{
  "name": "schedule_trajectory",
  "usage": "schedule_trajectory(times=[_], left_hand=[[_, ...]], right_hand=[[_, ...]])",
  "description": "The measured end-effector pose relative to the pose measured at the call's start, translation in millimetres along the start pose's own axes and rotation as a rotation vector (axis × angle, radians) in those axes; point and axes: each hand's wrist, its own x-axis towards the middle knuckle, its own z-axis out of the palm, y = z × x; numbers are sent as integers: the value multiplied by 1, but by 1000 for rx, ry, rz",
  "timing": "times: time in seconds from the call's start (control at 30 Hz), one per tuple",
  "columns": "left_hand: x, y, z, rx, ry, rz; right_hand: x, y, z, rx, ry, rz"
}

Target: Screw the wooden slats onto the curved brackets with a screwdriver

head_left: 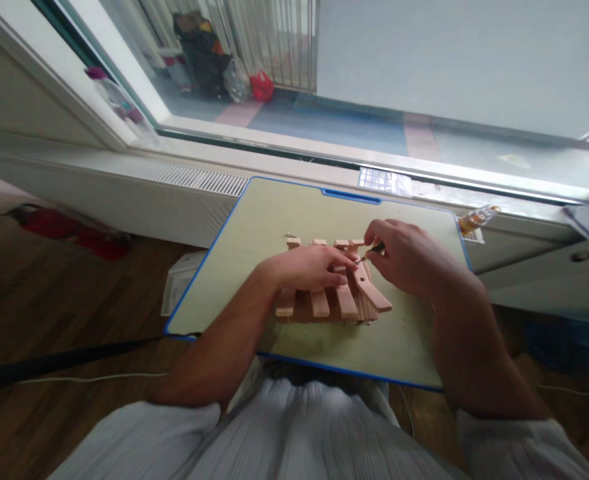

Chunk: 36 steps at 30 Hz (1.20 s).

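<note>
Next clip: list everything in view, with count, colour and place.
wooden rack: one, pale wood, on the board
board: one, beige with blue rim, on the lap
small tool: one, dark, at the rack's far right end
bottle: one, clear with purple cap, window ledge at left
small bottle: one, amber, right of the board
red thing: one, red, floor at left
left hand: one, flat on the rack
right hand: one, pinching the small tool

left hand (314,267): bare forearm | right hand (404,263): bare forearm | pale grey ribbed cloth sleeves (174,427) well behind both hands | pale grey pleated cloth garment (314,427) below hands
</note>
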Motion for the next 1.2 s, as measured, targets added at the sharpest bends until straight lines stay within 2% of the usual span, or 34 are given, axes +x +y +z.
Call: schedule_trajectory(times=[0.13, 0.27, 0.4, 0.5, 0.57, 0.63, 0.8, 0.9, 1.03, 1.2], left_hand=[[3, -2, -15, -50, -98, 13], [5, 0, -24, -79, -149, -39], [0, 6, -25, -69, -202, -3], [1, 9, -23, -66, -205, 12], [5, 10, -22, -62, -261, 50], [8, 11, -24, -40, -232, 64], [1, 16, -28, -34, -270, 81], [-5, 15, -24, 30, -206, 118], [-6, 8, -10, 110, -10, 202], [-1, -5, 5, 171, 76, 196]], right_hand=[[-2, -1, -1, -1, -17, 21], [0, -1, 0, -4, -10, 10], [-2, 0, 6, -12, 28, -46], [-4, 10, 18, -9, 64, -36], [-4, 19, 26, 7, 82, -30], [-4, 23, 30, 24, 88, -32], [-7, 14, 21, 11, 79, -64], [-9, 8, 10, 5, 45, -84], [-9, 7, -2, 62, 4, -77], [-5, 7, -6, 55, 4, -64]])
